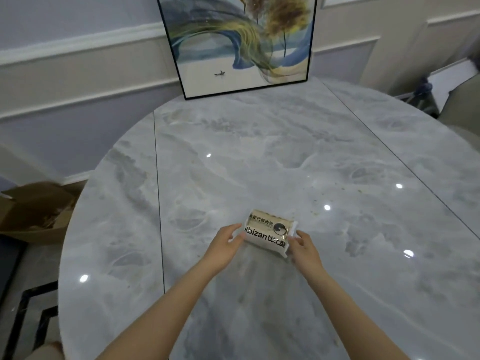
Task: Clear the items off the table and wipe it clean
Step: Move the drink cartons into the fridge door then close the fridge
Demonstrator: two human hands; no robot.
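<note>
A beige and white bread packet (268, 232) with black lettering lies flat on the grey marble table (259, 157), near the middle front. My left hand (226, 242) touches the packet's left end with its fingers loosely bent. My right hand (305, 249) is at the packet's right end, fingers touching the clear wrapper edge. Neither hand plainly grips the packet. Small crumbs (315, 210) are scattered on the tabletop to the right of the packet.
A large framed painting (241, 42) stands on the far edge of the table, leaning against the wall. An open cardboard box (36, 211) sits on the floor to the left. A chair (459, 105) stands at the far right.
</note>
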